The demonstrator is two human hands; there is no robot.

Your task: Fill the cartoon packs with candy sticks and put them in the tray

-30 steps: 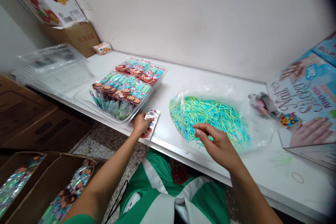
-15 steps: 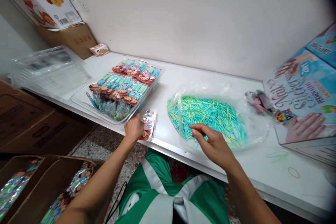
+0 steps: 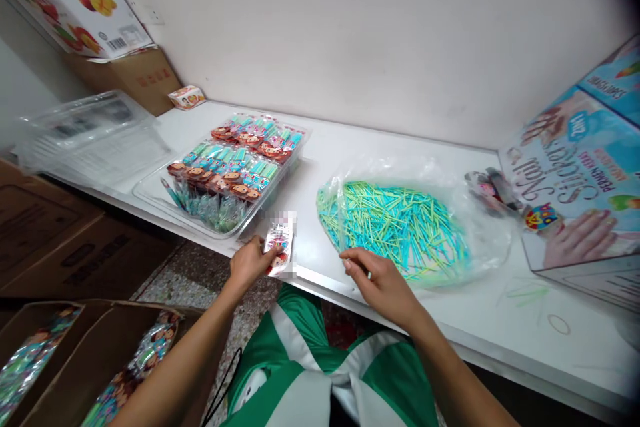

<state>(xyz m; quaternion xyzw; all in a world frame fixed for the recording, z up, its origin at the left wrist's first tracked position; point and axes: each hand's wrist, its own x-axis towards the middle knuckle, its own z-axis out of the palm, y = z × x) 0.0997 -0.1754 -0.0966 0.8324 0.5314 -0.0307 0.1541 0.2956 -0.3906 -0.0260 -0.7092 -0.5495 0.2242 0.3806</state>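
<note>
My left hand [image 3: 251,263] grips a small shiny printed packet [image 3: 281,237] at the front edge of the white table, thumb on top. Part of the packet is blurred out. My right hand [image 3: 377,283] hovers by the near left side of a clear plastic bag [image 3: 493,250], thumb and forefinger pinched together. Whatever the pinch may hold is too small to make out. Thin green and blue sticks [image 3: 400,223] lie heaped on the bag. Left of the packet stands a clear plastic tray [image 3: 143,190] with rows of similar packets [image 3: 220,160].
Clear empty trays [image 3: 95,140] are stacked at the left end. A printed nail-stickers box [image 3: 575,180] stands at right, with dark packets [image 3: 493,190] beside it. A rubber band [image 3: 559,324] lies near loose sticks [image 3: 525,292]. Open cartons [image 3: 95,320] with packets are below left.
My left hand has shifted its hold, with the thumb now over the packet. My right hand has moved left, from over the sticks to the bag's near left side.
</note>
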